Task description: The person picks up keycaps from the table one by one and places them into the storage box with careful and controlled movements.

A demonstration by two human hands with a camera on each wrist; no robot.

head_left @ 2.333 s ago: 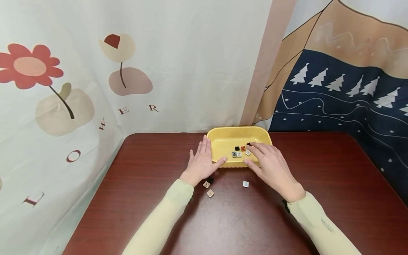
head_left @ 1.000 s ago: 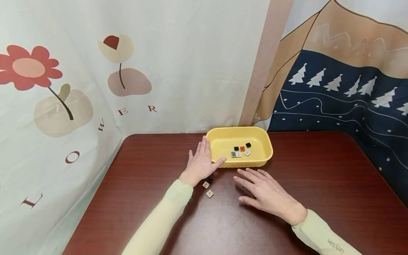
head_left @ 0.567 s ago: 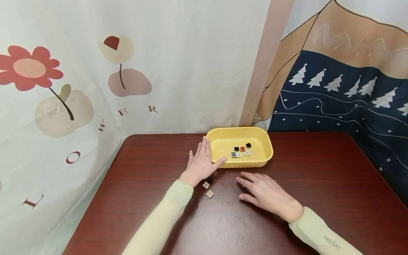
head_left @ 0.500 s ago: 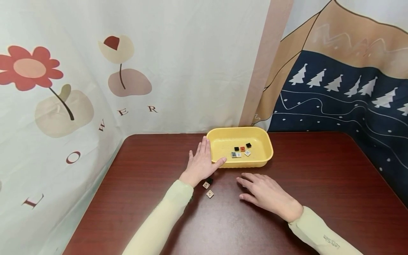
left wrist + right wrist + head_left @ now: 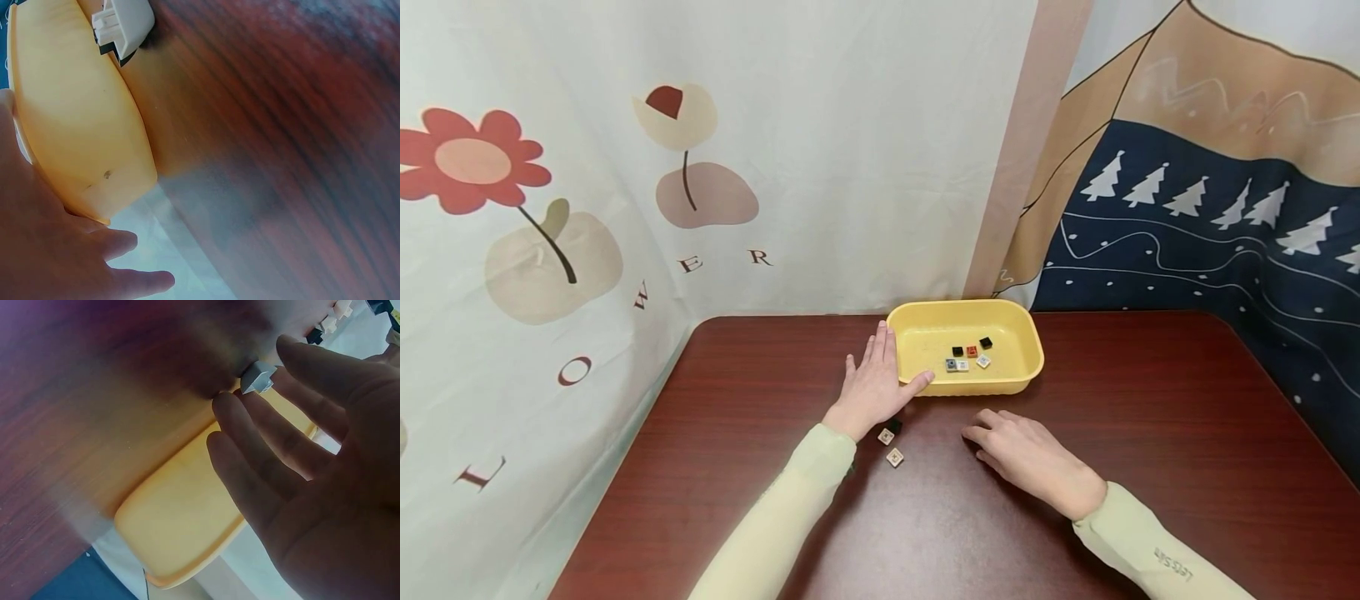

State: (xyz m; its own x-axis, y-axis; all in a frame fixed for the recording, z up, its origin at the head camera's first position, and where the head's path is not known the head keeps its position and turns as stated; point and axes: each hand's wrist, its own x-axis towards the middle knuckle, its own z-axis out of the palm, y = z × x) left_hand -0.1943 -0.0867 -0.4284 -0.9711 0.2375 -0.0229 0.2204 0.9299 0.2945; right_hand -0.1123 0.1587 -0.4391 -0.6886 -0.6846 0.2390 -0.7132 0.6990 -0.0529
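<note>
Cupping my right hand (image 5: 1030,458) round pale keycap (image 5: 256,376), thumb and fingers apart; likely light, hard; pinch opposite sides.

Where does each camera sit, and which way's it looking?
Head: worn on the head, facing forward and down at the yellow tray; shows left grip, right grip and sleeves.
Left wrist: on that wrist, facing the tray's outside; left grip shows.
Right wrist: on that wrist, facing a greyish piece by the fingertips; right grip shows.
Both wrist views share the tray.
</note>
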